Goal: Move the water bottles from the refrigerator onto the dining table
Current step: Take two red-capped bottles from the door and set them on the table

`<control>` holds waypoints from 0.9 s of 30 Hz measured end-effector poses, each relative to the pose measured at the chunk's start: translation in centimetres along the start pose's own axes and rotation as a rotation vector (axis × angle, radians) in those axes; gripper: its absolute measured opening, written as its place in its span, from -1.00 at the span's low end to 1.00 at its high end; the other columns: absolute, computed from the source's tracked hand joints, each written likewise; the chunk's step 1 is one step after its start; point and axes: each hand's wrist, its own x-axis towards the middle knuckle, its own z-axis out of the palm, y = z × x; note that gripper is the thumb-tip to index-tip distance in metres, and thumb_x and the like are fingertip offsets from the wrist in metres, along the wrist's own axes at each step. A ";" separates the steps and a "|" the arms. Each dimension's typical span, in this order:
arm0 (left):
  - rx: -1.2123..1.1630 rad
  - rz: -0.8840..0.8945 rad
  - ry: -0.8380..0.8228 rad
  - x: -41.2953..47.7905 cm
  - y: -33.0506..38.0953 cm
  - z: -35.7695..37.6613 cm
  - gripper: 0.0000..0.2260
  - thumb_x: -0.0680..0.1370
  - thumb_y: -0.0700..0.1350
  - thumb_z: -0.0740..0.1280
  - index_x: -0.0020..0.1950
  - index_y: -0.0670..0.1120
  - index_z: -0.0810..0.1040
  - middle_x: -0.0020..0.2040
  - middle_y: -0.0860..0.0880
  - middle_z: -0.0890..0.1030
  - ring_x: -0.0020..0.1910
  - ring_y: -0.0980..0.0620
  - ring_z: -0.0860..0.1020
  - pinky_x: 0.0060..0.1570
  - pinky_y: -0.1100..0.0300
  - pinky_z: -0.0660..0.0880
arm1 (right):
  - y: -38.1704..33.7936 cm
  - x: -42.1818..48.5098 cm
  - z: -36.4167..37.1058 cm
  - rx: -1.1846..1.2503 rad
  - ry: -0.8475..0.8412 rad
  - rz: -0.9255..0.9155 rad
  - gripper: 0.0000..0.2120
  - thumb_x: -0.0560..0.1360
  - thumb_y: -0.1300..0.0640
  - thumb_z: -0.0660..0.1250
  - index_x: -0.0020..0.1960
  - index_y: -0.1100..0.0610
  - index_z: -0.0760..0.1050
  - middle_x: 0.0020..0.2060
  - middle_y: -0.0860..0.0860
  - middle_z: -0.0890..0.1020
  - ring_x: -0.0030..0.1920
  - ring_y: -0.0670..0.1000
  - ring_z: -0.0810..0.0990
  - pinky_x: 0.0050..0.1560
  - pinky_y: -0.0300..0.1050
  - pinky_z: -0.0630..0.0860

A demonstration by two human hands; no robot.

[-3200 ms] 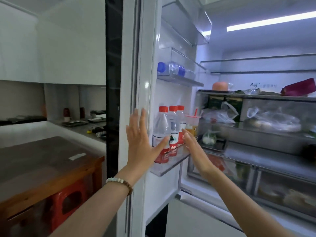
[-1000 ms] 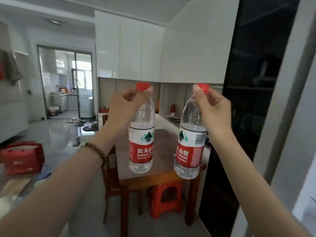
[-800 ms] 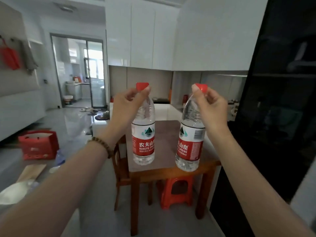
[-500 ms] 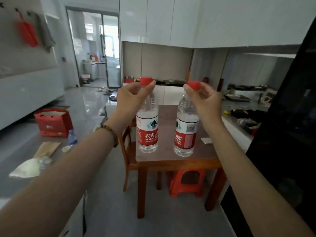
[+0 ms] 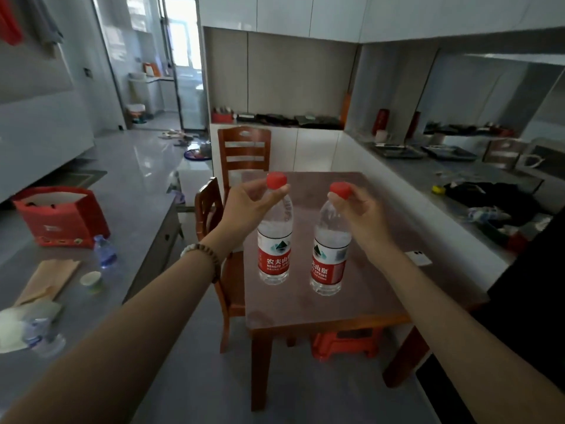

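Two clear water bottles with red caps and red labels hang over the wooden dining table [image 5: 360, 304]. My left hand [image 5: 244, 206] grips the left bottle [image 5: 274, 252] by its neck, just under the cap. My right hand [image 5: 359, 211] holds the right bottle [image 5: 330, 261] the same way. Both bottles are upright and seem to be slightly above the tabletop near its front half; I cannot tell if they touch it. The refrigerator is out of view except for a dark panel [image 5: 519, 301] at the right.
Two wooden chairs [image 5: 244, 151] stand at the table's left and far side, a red plastic stool [image 5: 345, 344] beneath it. A white phone [image 5: 418, 258] lies on the table's right edge. A cluttered grey counter [image 5: 458, 179] runs right; a low bench with a red bag [image 5: 58, 215] sits left.
I have turned from the refrigerator and come closer to the dining table. Both hands have lowered the bottles over the tabletop.
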 end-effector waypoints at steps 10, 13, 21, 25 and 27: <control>0.022 -0.251 -0.108 11.5 -13.8 0.5 -0.62 0.48 0.04 0.37 0.27 -0.06 0.54 0.18 0.03 0.61 0.19 0.10 0.54 0.30 0.02 0.39 | 11.6 11.0 5.9 0.027 -0.079 0.201 -0.74 0.36 0.17 0.49 -0.01 -0.06 0.55 -0.14 -0.11 0.65 -0.12 -0.17 0.60 0.00 -0.24 0.49; 0.003 -0.335 -0.061 12.8 -17.1 1.7 -0.54 0.46 0.08 0.37 0.31 -0.06 0.50 0.30 -0.05 0.54 0.33 -0.04 0.45 0.35 -0.12 0.33 | 15.6 12.7 7.3 0.024 -0.095 0.223 -0.75 0.37 0.18 0.49 0.01 -0.01 0.56 -0.13 -0.10 0.65 -0.13 -0.23 0.61 0.02 -0.25 0.50; 0.038 -0.402 -0.058 15.5 -22.5 4.1 -0.60 0.48 0.05 0.38 0.28 -0.04 0.54 0.31 -0.01 0.53 0.37 0.01 0.40 0.39 -0.08 0.29 | 22.4 15.1 9.3 0.026 -0.135 0.270 -0.71 0.34 0.16 0.52 -0.10 -0.16 0.52 -0.14 -0.17 0.64 -0.09 -0.18 0.61 0.04 -0.27 0.49; 0.059 -0.401 -0.112 16.0 -24.1 4.8 -0.62 0.48 0.08 0.38 0.25 0.00 0.55 0.25 0.03 0.57 0.31 0.05 0.45 0.34 -0.01 0.36 | 24.2 15.4 9.7 0.027 -0.157 0.284 -0.69 0.34 0.14 0.52 -0.06 -0.18 0.51 -0.11 -0.22 0.62 -0.04 -0.22 0.58 0.04 -0.36 0.46; 0.044 -0.403 -0.113 16.1 -24.6 4.9 -0.70 0.49 0.05 0.38 0.19 0.00 0.59 0.17 0.04 0.63 0.21 0.13 0.53 0.25 0.11 0.42 | 24.9 15.4 9.9 0.022 -0.147 0.286 -0.69 0.34 0.13 0.52 -0.03 -0.14 0.52 -0.11 -0.22 0.61 -0.03 -0.19 0.59 0.04 -0.36 0.46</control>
